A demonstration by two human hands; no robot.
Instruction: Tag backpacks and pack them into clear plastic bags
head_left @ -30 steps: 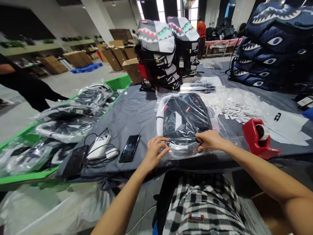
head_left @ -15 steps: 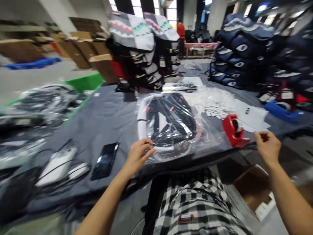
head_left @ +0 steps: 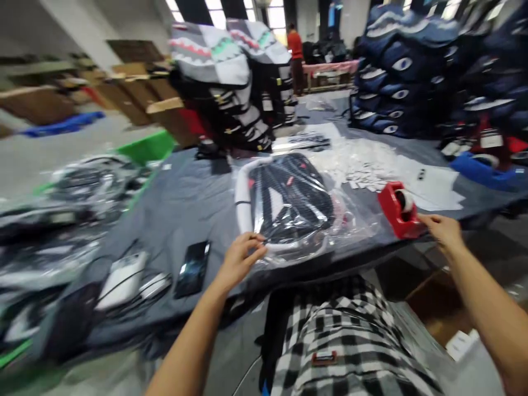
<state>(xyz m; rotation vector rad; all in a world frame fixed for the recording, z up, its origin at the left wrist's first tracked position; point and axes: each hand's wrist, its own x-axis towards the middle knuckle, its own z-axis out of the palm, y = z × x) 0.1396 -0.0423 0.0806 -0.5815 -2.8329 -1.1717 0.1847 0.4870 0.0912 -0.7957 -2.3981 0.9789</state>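
- Noting a black backpack [head_left: 291, 201] inside a clear plastic bag [head_left: 357, 228], lying flat on the grey-covered tabletop [head_left: 177, 220] near its edge.
- Left hand [head_left: 241, 258]: grip closed on the bag's near edge, steadying it.
- Right hand [head_left: 443, 231]: just beside a red tape dispenser [head_left: 390, 209], which sits within easy reach; grip state cannot be determined.

Under the left hand [head_left: 240, 261] lay a clear plastic bag [head_left: 355, 225], thin, glossy and creased, over a black backpack [head_left: 289, 198] of matt fabric. Left of that hand, a smartphone [head_left: 193, 269] showed a smooth, glossy glass face, and a matt grey cloth table cover [head_left: 181, 220] spread beneath both. Just beyond the right hand [head_left: 443, 231] stood a tape dispenser [head_left: 396, 212] of smooth, shiny red plastic, with smooth, matt white paper sheets [head_left: 433, 184] farther on. Below that hand sat a rough brown cardboard box [head_left: 433, 313].
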